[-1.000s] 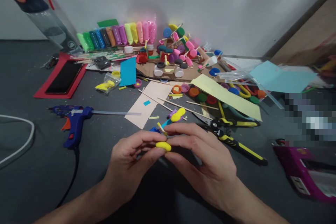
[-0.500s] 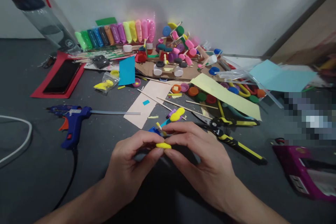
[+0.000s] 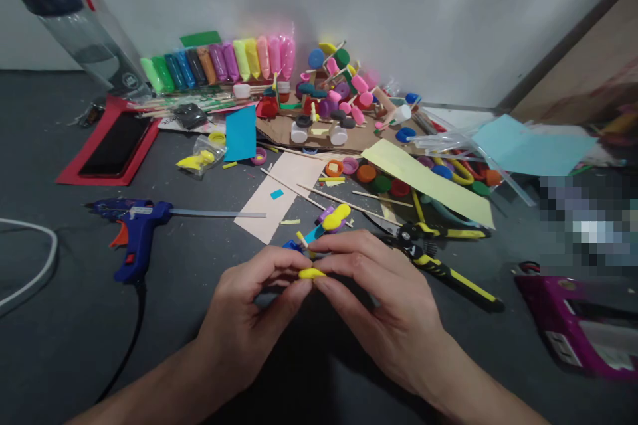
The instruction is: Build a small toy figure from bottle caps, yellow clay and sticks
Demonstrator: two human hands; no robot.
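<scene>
Behind a dark bench (image 3: pixel 179 319) stands a pale wall (image 3: pixel 399 6), with a bottle (image 3: pixel 90 43) leaning at the far left and a row of coloured clay packs (image 3: pixel 224 65) beside it. At the near middle of the bench, a small yellow lump (image 3: pixel 312 273) sits between the person's two hands. Left hand (image 3: pixel 254 319) and right hand (image 3: pixel 379 305) both pinch it, thumbs below and fingertips above, the tips of the two nearly meeting. Just beyond the fingers is a little model (image 3: pixel 314 234) with blue and purple parts and a yellow top (image 3: pixel 337 216), partly hidden by the right hand. Off to the left lies a blue glue gun (image 3: pixel 139 232), its glue stick reaching onto pink paper (image 3: pixel 264 219). Black-and-yellow pliers (image 3: pixel 461 285) lie right of the right hand. Farther back, a phone (image 3: pixel 113 144) rests on red paper (image 3: pixel 142 156).
</scene>
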